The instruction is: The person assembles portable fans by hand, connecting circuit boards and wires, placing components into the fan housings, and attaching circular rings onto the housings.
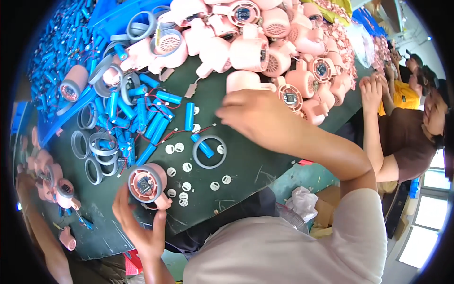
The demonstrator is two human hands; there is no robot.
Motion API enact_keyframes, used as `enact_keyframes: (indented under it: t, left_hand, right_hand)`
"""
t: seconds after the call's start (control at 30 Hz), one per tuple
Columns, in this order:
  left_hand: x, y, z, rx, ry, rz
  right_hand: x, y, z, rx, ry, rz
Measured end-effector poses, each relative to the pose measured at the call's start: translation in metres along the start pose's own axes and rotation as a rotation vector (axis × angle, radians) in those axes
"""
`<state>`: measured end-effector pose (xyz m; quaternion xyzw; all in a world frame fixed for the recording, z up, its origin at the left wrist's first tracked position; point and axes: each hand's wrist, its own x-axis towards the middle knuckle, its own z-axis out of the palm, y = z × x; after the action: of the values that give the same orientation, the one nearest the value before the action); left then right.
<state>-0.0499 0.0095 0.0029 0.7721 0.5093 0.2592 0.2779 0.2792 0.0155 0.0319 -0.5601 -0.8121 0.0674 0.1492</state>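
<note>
My left hand [144,225] grips a pink fan housing [161,180] from below, thumb on one side and fingers on the other. A grey ring [131,186] circles its open face, and a small dark circuit board [144,185] shows inside. Over the table's middle, my right hand [255,118] is bent and slightly blurred, so its grip is unclear. Just beyond it lies a pink housing [242,80], partly hidden by the hand. A loose grey ring [209,165] lies between my hands, around part of a blue battery [203,146]. Another blue battery [189,116] lies nearby.
Pink housings [276,22] are heaped at the far side. Wired blue batteries [142,113] and grey rings [81,144] cover the left, beside a blue bin [52,124]. Small white discs [187,167] dot the dark green table [250,175]. Co-workers [409,142] sit at right; another arm [45,227] shows at left.
</note>
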Motion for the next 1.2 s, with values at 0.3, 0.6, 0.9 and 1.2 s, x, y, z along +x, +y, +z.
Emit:
enact_keyframes:
  t: [0.3,0.6,0.9,1.2]
  left_hand:
    - [-0.027,-0.001,-0.004,0.247,0.1,0.11]
    - [-0.011,-0.007,-0.006,0.102,0.106,0.355]
    - [-0.019,0.014,0.011,-0.502,0.13,0.226]
    - [0.001,0.034,0.044,-0.394,0.191,0.199]
  right_hand:
    - [0.015,-0.002,0.035,-0.084,-0.196,-0.037]
    - [0.007,-0.013,0.013,0.013,-0.079,0.045]
    - [0.032,-0.076,0.043,1.886,0.468,-0.092]
    - [-0.013,-0.097,0.052,1.175,0.078,0.196]
